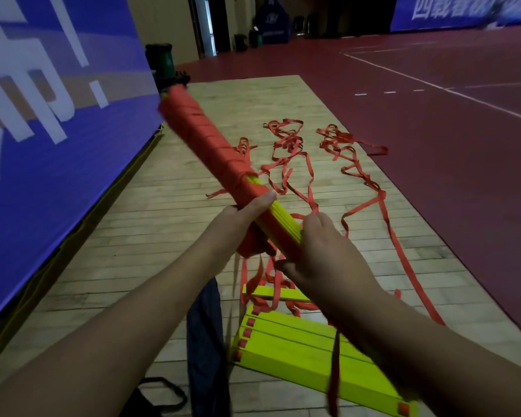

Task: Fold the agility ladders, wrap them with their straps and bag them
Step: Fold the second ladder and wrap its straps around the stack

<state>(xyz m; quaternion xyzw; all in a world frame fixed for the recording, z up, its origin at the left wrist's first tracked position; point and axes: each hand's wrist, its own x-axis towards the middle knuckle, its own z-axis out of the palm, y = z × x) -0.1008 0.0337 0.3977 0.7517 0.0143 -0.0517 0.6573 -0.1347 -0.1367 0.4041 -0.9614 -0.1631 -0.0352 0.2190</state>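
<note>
Both hands hold one folded ladder bundle (205,139) up over the wooden floor (133,236). The left hand (244,215) has its grip closed around the bundle's middle, where the red strap wrapping ends. The right hand (322,251) grips the bare yellow near end. Under the bundle lie a second yellow ladder (298,350) and a dark bag (206,341). Behind the bundle lie loose red straps (289,139).
</note>
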